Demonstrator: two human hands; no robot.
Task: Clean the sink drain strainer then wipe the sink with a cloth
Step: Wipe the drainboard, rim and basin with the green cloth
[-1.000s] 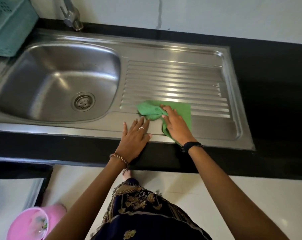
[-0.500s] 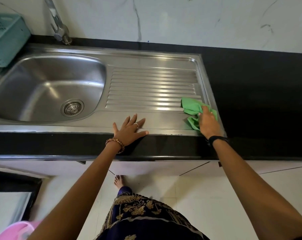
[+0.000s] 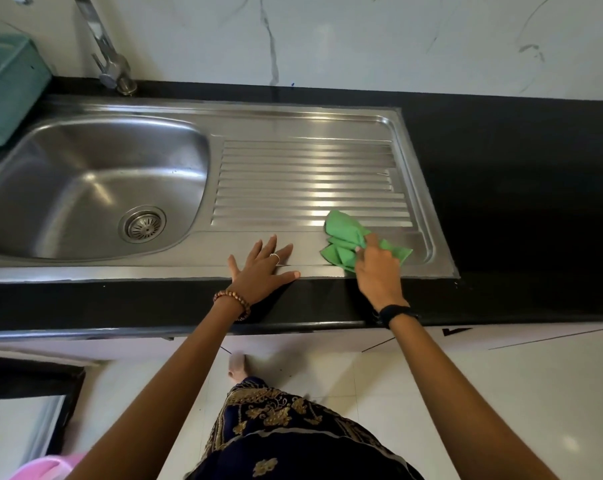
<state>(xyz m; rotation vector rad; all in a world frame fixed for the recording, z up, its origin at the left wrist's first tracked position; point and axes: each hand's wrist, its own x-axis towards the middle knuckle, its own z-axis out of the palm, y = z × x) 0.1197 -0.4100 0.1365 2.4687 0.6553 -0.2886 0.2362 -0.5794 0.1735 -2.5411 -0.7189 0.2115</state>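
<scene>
Your right hand (image 3: 378,277) clutches the bunched green cloth (image 3: 345,242) on the sink (image 3: 293,129) drainboard's front right corner; your left hand (image 3: 262,270) lies flat, fingers splayed, on the sink's front rim beside it.

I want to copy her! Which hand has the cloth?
The right hand, with the black wristband, grips the green cloth. The left hand rests flat, holding nothing.

Bright, soft light is filling the room and making white shiny streaks on the steel sink (image 3: 293,174). The black counter (image 3: 518,188) is looking very dark. Straight lines are bending near the edges, and the right hand (image 3: 378,271) is looking a little blurry.
</scene>
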